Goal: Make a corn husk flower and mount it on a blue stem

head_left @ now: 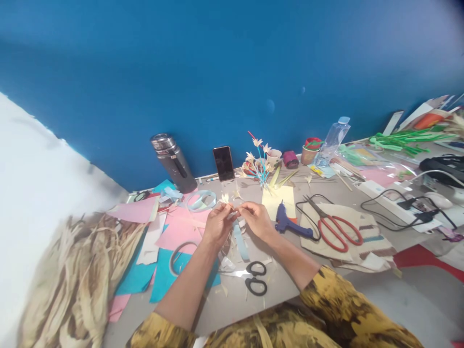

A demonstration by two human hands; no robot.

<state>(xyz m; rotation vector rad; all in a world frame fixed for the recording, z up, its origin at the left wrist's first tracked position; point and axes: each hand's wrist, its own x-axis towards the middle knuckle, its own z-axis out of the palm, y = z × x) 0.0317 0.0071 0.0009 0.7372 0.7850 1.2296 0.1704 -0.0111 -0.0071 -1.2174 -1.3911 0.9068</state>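
Observation:
In the middle of the head view, my left hand [217,226] pinches a small pale husk flower [224,198], its petals showing just above the fingertips. My right hand [258,221] is closed in a pinch right beside it, fingertips almost meeting the left ones. What the right fingers hold is too small to tell. Below both hands a light blue ribbon strip [239,241] lies among husk scraps. Small black-handled scissors [256,278] rest nearer to me. Finished pale flowers on blue stems [261,166] stand behind the hands.
Left lie dried corn husks [81,275], pink paper [177,229] and a ribbon roll [201,200]; a thermos [174,164] stands behind. A phone [224,163] leans on the wall. Right are a blue glue gun [290,223], red-handled scissors [335,232], a bottle [333,140] and a power strip [398,205] with cords.

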